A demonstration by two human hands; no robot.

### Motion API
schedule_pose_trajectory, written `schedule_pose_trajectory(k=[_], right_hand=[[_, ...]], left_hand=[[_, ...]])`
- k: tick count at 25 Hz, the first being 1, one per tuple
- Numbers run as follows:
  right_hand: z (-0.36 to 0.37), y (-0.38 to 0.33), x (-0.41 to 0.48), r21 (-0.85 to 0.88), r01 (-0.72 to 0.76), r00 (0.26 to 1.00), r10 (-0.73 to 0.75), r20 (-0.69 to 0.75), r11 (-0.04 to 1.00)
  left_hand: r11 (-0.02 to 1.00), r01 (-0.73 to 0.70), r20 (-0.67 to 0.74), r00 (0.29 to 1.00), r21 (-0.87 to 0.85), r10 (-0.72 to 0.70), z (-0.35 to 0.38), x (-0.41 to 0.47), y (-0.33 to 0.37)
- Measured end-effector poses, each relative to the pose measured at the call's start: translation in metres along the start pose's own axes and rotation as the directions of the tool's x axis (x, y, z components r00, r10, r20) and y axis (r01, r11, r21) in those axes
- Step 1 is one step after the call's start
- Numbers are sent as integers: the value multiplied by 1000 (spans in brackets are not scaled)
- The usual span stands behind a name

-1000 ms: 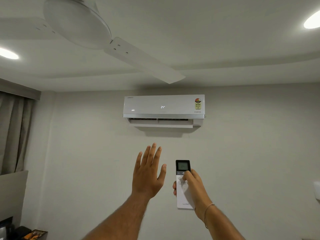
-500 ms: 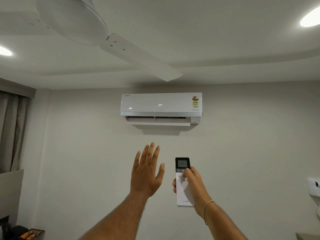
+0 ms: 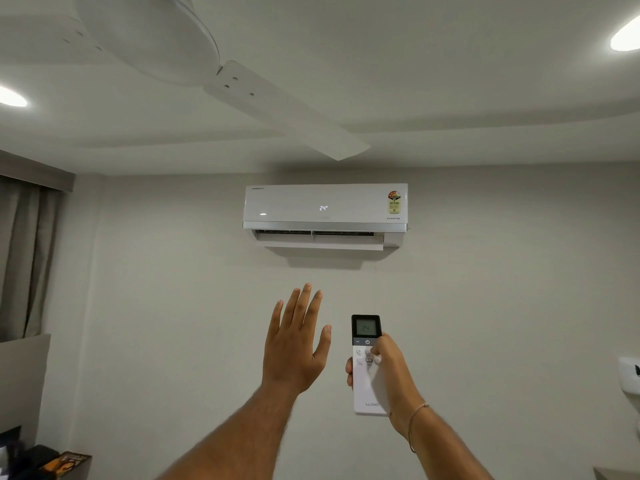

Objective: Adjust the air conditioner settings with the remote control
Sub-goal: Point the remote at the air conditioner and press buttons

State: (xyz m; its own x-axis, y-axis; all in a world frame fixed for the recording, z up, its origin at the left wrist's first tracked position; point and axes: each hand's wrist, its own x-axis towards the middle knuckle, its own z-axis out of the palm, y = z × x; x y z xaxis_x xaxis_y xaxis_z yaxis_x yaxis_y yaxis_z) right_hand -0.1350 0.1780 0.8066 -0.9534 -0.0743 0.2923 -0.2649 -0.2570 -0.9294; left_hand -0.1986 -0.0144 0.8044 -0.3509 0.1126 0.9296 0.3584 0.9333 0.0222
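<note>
Facing the wall, I have the ceiling fan (image 3: 194, 60) overhead, and below it the air conditioner (image 3: 325, 206) mounted high with its flap open and 24 lit on its front. Well below the unit, my left hand (image 3: 294, 348) is raised empty, fingers spread and palm toward the flap; I judge it is testing the airflow. Just beside it, my right hand (image 3: 384, 372) is wrapped around the remote control (image 3: 366, 362), which stands upright and aimed at the unit, its small screen reading what looks like 24. My thumb (image 3: 375, 349) rests on the button cluster under the power key; which button I cannot tell. I take this as the middle of the adjusting step. The next move calls for one firm thumb press with the remote kept pointed at the unit, then a check that its display answers.
</note>
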Motion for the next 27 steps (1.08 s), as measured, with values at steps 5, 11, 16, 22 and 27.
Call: schedule_pose_trajectory(k=[5, 11, 16, 22, 27], right_hand=[[-2, 4, 3, -4, 5, 1000, -5, 9, 1000], [-2, 6, 6, -52, 33, 999, -33, -16, 998], [0, 5, 7, -70, 27, 999, -29, -29, 997], [4, 7, 6, -133, -6, 999, 2, -34, 991], [3, 6, 7, -92, -12, 1000, 10, -24, 996]], left_hand=[[1000, -1, 2, 1000, -3, 1, 3, -1, -4], [1000, -7, -5, 1000, 0, 7, 4, 2, -6], [1000, -8, -9, 1000, 2, 8, 3, 3, -6], [1000, -9, -3, 1000, 6, 9, 5, 2, -7], [1000, -9, -2, 1000, 9, 9, 7, 2, -7]])
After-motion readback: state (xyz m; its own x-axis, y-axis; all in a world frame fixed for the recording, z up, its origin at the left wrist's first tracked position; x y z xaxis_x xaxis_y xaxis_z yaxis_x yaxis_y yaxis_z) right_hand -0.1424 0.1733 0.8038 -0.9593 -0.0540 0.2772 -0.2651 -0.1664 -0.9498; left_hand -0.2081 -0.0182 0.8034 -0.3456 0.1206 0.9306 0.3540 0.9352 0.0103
